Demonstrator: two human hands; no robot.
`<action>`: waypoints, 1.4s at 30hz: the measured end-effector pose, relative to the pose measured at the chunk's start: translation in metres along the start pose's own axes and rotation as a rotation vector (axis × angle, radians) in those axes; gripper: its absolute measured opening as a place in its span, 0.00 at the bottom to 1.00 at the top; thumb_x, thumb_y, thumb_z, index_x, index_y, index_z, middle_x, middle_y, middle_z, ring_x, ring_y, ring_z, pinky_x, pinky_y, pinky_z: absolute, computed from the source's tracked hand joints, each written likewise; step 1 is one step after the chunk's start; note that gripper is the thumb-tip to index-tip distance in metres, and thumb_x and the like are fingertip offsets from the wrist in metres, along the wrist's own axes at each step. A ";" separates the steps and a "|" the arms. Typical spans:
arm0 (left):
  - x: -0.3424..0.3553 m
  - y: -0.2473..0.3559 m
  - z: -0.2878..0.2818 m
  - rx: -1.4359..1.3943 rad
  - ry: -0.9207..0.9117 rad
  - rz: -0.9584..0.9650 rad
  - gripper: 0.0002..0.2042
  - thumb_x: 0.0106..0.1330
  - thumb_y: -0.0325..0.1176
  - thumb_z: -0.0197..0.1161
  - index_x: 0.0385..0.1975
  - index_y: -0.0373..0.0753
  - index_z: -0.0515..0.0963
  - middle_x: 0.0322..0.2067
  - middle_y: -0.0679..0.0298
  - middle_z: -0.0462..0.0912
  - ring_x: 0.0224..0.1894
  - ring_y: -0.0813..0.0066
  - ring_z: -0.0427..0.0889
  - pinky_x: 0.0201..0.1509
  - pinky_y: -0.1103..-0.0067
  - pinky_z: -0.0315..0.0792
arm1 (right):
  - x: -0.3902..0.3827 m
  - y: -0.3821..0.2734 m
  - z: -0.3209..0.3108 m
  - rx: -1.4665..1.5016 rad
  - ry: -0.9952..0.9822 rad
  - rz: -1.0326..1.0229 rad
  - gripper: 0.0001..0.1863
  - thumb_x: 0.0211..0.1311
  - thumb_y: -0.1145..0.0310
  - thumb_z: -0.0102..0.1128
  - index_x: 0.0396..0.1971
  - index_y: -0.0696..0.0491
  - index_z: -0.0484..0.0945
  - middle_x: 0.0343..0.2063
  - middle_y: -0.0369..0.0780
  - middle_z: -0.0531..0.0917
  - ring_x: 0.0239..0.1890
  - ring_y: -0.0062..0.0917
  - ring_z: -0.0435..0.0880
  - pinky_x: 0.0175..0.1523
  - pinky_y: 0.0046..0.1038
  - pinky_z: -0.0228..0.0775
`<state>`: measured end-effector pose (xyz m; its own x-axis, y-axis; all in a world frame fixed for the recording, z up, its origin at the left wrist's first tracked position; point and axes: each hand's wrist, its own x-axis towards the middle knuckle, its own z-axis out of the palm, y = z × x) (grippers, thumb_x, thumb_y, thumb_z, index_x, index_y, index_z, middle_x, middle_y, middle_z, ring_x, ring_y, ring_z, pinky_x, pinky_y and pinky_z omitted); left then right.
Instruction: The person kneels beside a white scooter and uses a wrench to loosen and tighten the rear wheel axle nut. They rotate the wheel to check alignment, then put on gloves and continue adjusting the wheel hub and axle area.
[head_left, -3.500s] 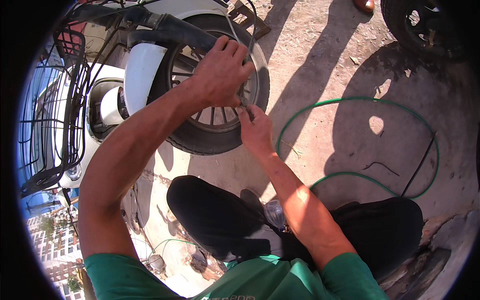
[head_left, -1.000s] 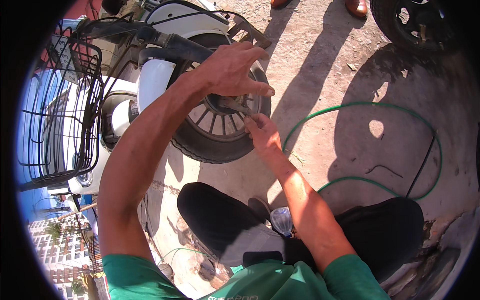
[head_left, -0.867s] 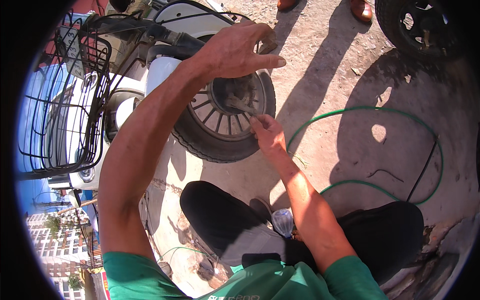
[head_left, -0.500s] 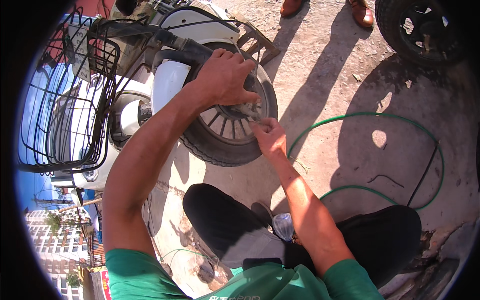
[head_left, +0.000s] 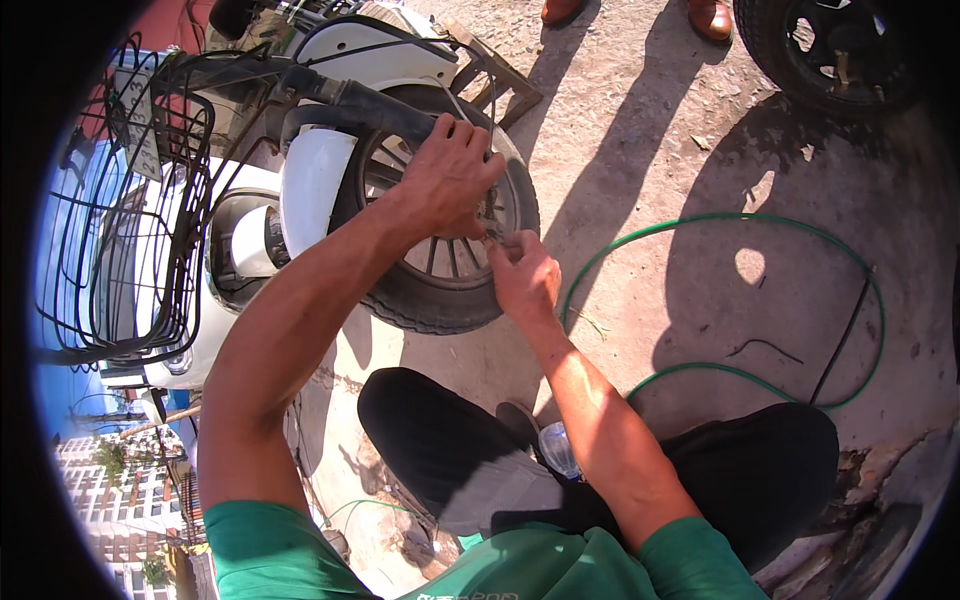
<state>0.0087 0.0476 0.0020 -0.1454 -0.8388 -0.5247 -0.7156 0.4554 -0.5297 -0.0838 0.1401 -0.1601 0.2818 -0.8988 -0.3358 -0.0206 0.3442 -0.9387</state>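
Observation:
A white scooter's front wheel (head_left: 430, 305) lies tilted beside a white mudguard (head_left: 310, 185) and black fork (head_left: 355, 100). My left hand (head_left: 450, 175) is closed over the wheel's hub area, fingers bent, hiding what they grip. Just below and right of it, my right hand (head_left: 525, 275) pinches a small metal piece (head_left: 490, 240) at the wheel, too small to make out clearly.
A black wire basket (head_left: 125, 305) hangs at left. A green hose (head_left: 690, 365) loops on the ground, crossed by a dark rod (head_left: 840, 335). A spare wheel (head_left: 820, 60) and another person's shoes (head_left: 708, 20) are at top right. A clear plastic bottle (head_left: 558, 445) lies between my legs.
My left hand was raised with spread fingers about a second ago. It has since lowered onto the hub, fingers bent, close to my right hand, which stays pinched at the wheel.

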 end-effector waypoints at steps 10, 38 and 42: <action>-0.001 -0.001 0.005 0.036 0.048 0.028 0.40 0.40 0.58 0.81 0.51 0.38 0.80 0.47 0.52 0.79 0.57 0.54 0.76 0.68 0.59 0.60 | 0.017 0.011 -0.009 0.315 -0.324 0.134 0.18 0.69 0.55 0.65 0.41 0.58 0.85 0.25 0.39 0.87 0.29 0.25 0.85 0.37 0.30 0.75; -0.002 -0.001 0.002 0.017 0.026 -0.005 0.41 0.37 0.53 0.80 0.53 0.35 0.79 0.50 0.49 0.77 0.58 0.51 0.75 0.71 0.58 0.60 | 0.019 0.010 -0.010 0.449 -0.376 0.138 0.16 0.73 0.56 0.63 0.34 0.55 0.82 0.22 0.31 0.80 0.24 0.13 0.74 0.30 0.21 0.66; -0.003 -0.001 0.002 0.013 0.076 0.009 0.36 0.40 0.52 0.79 0.49 0.35 0.82 0.49 0.47 0.80 0.57 0.52 0.77 0.68 0.59 0.62 | 0.015 0.011 -0.007 0.400 -0.305 0.130 0.18 0.69 0.56 0.67 0.38 0.58 0.82 0.22 0.32 0.82 0.26 0.14 0.77 0.33 0.22 0.70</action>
<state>0.0110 0.0507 0.0028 -0.2030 -0.8548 -0.4777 -0.7053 0.4660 -0.5342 -0.0860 0.1286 -0.1763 0.5695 -0.7422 -0.3532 0.2775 0.5781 -0.7673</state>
